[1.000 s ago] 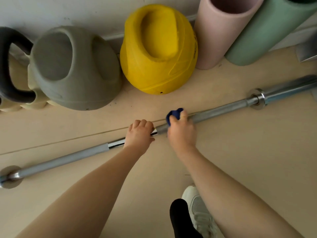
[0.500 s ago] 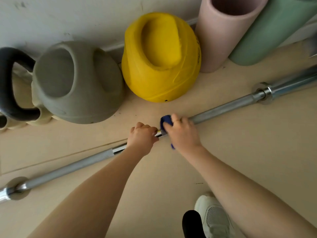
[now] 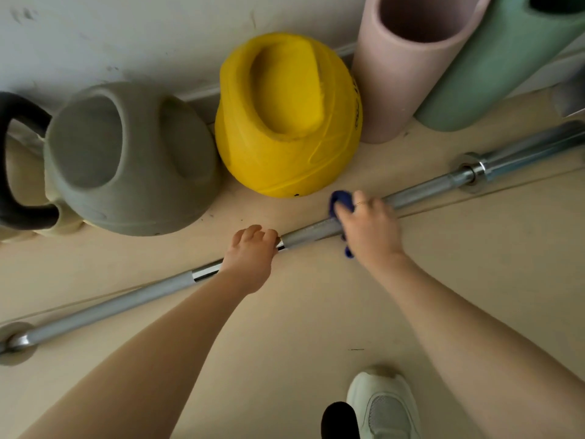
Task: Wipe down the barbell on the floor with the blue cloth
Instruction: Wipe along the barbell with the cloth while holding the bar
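A long steel barbell (image 3: 126, 301) lies on the beige floor, running from the lower left to the upper right. My left hand (image 3: 250, 258) is closed around its middle. To the right of it, my right hand (image 3: 368, 228) presses a blue cloth (image 3: 340, 201) around the shaft, with a bare stretch of knurled bar between the two hands. Most of the cloth is hidden under my fingers; a small end shows below the bar.
Against the wall stand a grey kettlebell (image 3: 126, 166), a yellow kettlebell (image 3: 288, 118), a pink foam roller (image 3: 408, 64) and a green foam roller (image 3: 497, 61). A black handle (image 3: 12, 160) shows at the far left. My white shoe (image 3: 384, 407) is on the floor near the bottom.
My right hand has slid the cloth to the right along the bar, away from my left hand. The left hand keeps its hold at the middle. The view shifted slightly.
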Tool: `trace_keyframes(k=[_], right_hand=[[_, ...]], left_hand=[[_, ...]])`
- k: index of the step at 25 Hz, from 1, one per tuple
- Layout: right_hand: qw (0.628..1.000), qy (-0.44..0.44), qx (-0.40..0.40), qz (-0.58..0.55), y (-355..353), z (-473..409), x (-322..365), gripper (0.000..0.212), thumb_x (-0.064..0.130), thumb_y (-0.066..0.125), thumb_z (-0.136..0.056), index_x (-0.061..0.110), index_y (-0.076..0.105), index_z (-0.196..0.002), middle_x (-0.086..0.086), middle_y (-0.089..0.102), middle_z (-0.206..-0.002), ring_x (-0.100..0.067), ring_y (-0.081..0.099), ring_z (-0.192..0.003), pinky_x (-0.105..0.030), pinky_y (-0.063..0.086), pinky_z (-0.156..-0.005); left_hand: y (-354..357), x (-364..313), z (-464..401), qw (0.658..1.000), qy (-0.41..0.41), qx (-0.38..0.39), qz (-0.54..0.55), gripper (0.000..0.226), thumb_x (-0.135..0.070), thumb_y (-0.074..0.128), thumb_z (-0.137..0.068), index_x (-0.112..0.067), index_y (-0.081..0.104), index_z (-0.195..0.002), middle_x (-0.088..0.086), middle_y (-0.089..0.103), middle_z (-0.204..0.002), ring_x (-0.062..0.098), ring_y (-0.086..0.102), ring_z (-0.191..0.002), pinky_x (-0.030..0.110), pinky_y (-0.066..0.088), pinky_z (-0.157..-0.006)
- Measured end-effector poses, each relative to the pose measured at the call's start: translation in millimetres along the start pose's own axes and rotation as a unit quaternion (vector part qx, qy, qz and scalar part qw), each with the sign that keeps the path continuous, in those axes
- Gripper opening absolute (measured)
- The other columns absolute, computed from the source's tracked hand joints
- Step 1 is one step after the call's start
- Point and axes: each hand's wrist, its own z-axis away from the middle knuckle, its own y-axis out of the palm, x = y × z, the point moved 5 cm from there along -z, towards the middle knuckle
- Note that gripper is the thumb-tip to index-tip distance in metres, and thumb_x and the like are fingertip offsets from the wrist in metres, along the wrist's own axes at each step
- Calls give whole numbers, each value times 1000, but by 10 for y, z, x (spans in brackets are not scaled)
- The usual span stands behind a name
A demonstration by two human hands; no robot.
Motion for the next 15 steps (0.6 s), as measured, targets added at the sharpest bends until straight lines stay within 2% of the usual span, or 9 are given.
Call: trace_keyframes(k=[2,3,4,6,8,10,12,13,15], right_hand=[[994,109,17,17,-7,46,-267,25,3,71,-60,14,70,-82,-14,60,-78,-27,52,-49,-28,43,-46],[992,128,9,9,-23,66,-206,26,1,70,-59,12,70,-83,-16,61,-81,-27,52,-50,-29,44,-47],[994,109,5,-6,-18,80,-35,25,2,65,-64,12,70,-86,-16,61,-84,-27,53,-50,-29,45,-47],[1000,-24,-5,-19,-86,134,321,27,6,48,-77,16,69,-90,-12,60,-86,-26,52,-51,-30,44,-46],[996,-85,-17,-14,-102,52,129,32,10,42,-79,19,70,-90,-9,61,-78,-26,52,-49,-29,42,-44],[1000,22,-17,-1,-31,-33,-433,22,11,62,-72,19,70,-92,-11,60,-76,-28,54,-50,-28,42,-45],[987,161,4,-9,-14,15,-761,35,4,75,-62,14,70,-95,-18,60,-80,-32,55,-52,-31,46,-48],[986,165,15,-5,11,21,-730,36,4,75,-61,13,69,-95,-18,60,-82,-32,55,-53,-31,47,-48],[997,51,53,-30,53,59,-474,41,9,74,-58,17,68,-98,-16,62,-88,-32,56,-56,-32,47,-48]], left_hand=[[23,14,31,1000,-9,-26,-11,30,-25,31,-101,-18,47,-125,2,49,-131,24,29,-134,33,21,-111],[31,11,49,999,-10,-38,-20,30,-24,32,-101,-18,48,-125,2,49,-130,23,31,-133,33,21,-111],[35,-5,64,998,-12,-47,-32,29,-22,34,-100,-17,50,-124,3,50,-128,25,33,-131,33,21,-110],[35,-46,101,996,-31,-66,-49,27,-17,39,-98,-15,52,-122,7,50,-126,29,37,-126,36,25,-108],[1,-51,85,995,-55,-74,-50,30,-12,42,-95,-15,51,-123,9,46,-128,31,38,-123,39,30,-104],[-20,-23,78,994,-82,-60,-46,33,-13,41,-95,-16,46,-128,8,43,-131,30,37,-124,38,31,-104],[-60,-34,83,992,-98,-77,-20,38,-12,41,-96,-12,43,-134,9,45,-135,31,40,-126,40,33,-104],[-106,-109,85,992,-76,-104,-18,39,-11,47,-94,-9,45,-133,12,50,-132,34,46,-123,42,38,-102],[-112,-377,54,988,21,-144,-48,44,-11,68,-80,-6,57,-123,14,63,-117,36,62,-107,42,49,-91]])
